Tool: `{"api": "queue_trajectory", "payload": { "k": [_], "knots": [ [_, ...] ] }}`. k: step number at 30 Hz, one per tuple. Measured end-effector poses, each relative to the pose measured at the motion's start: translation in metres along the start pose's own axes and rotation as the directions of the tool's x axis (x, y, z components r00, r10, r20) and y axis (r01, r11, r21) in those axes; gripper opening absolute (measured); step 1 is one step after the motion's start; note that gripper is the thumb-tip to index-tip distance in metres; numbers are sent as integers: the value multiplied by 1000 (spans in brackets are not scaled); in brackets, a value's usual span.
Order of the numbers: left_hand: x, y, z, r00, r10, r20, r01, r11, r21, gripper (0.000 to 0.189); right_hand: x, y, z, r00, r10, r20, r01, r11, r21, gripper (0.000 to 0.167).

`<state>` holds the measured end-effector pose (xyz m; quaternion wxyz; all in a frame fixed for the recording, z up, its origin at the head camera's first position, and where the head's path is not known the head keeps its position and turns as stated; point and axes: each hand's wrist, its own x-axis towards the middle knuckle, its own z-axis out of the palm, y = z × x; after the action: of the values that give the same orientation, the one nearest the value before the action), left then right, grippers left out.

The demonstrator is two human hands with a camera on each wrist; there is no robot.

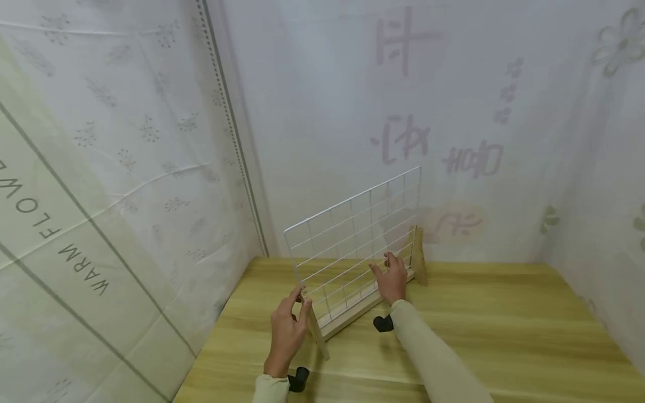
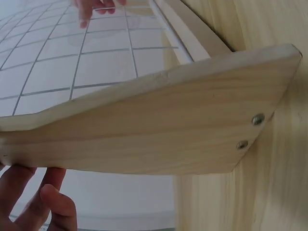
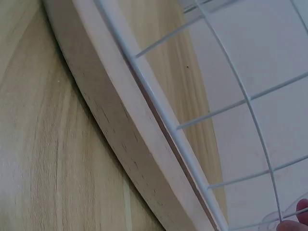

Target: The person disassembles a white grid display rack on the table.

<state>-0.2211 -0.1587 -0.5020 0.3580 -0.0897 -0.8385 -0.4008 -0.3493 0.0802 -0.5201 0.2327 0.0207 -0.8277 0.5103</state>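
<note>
A white wire grid panel (image 1: pixel 353 240) stands upright in a light wooden stand (image 1: pixel 353 314), its lower edge along the wooden base bar (image 3: pixel 120 115). My left hand (image 1: pixel 288 330) is at the near wooden side piece (image 2: pixel 144 125), fingers bent around its upper end. In the left wrist view, fingertips (image 2: pixel 57 199) show along that piece's edge. My right hand (image 1: pixel 392 280) is at the lower middle of the grid, and its fingertips (image 3: pixel 291 225) pinch a wire there. The far side piece (image 1: pixel 419 254) holds the other end of the grid.
The stand sits on a wood-grain table (image 1: pixel 484 324). Printed white curtains (image 1: pixel 322 112) hang behind it and on both sides. Two screw heads (image 2: pixel 258 119) show on the near side piece. A black wrist mount (image 1: pixel 383 323) is on each wrist.
</note>
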Motion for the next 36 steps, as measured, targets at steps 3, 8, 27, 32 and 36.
{"api": "queue_trajectory", "payload": {
  "k": [3,8,27,32,36],
  "knots": [
    [1,1,1,1000,-4,0,4,1000,-4,35,3,-2,-2,1000,6,-3,-6,1000,-1,46],
    [-1,2,2,999,-40,-2,40,999,-14,36,7,-8,-2,999,34,2,-34,999,38,55],
    [-6,-1,6,992,-127,-13,125,989,-82,35,19,-29,-10,995,-31,-100,45,989,144,60],
    [-5,-2,7,990,-135,-30,131,986,-105,35,28,-44,-16,993,-55,-106,75,979,191,63],
    [-4,-2,9,988,-149,-32,144,982,-121,36,36,-54,-21,991,-71,-116,94,973,213,63]
  ]
}}
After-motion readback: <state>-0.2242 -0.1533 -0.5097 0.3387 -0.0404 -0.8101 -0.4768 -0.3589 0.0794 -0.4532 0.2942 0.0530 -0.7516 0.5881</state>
